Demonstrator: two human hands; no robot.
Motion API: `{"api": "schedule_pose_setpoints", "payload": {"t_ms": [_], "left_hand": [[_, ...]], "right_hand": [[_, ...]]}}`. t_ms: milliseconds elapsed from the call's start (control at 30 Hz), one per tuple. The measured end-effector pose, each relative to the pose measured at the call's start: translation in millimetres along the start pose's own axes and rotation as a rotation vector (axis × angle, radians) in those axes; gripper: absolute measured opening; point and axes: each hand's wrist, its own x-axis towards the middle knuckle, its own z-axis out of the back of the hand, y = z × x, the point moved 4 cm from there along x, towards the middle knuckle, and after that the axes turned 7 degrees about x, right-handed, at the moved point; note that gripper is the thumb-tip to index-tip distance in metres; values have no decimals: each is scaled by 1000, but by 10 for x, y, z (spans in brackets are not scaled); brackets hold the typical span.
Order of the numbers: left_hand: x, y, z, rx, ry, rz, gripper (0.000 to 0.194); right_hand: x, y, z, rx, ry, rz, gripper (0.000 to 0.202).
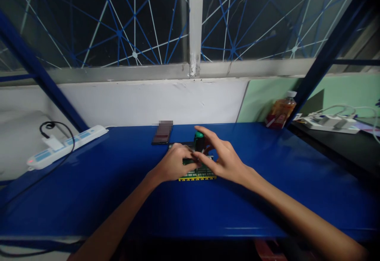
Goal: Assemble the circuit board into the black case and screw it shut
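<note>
A green circuit board (204,173) with a yellow front edge lies on the blue surface (89,201), in the middle of the view and partly covered by the hands. The right hand (230,161) grasps a green-and-black screwdriver (199,141) that stands upright over the board, its index finger reaching across the green cap and its thumb lower down, near the shaft. The left hand (174,163) is bent over the left part of the board, with its thumb and fingertips drawn in close to the screwdriver's lower end; whether they pinch the shaft or something small there, I cannot tell.

A dark phone (162,133) lies just behind the board, to the left. Farther left, a white power strip (81,137) sits at an angle with a white plug (52,142) and a black cable (73,134) at its near part. At the back right stands a white-capped bottle (289,102), and beyond the blue frame a second strip (331,124) holds white plugs and cables
</note>
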Motion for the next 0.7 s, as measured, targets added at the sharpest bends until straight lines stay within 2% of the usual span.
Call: {"api": "schedule_pose_setpoints", "payload": {"t_ms": [100,333,567,700], "left_hand": [[5,4,-2,9,12,4,18],[-9,6,3,-45,93,44,23],[-6,27,0,-7,18,59,21],[-6,22,-11,5,43,49,23]], "right_hand": [[-4,15,-2,-17,-16,8,59],[-3,46,-4,35,55,-7,60],[-10,14,2,4,-7,-8,60],[1,31,9,2,8,6,62]]}}
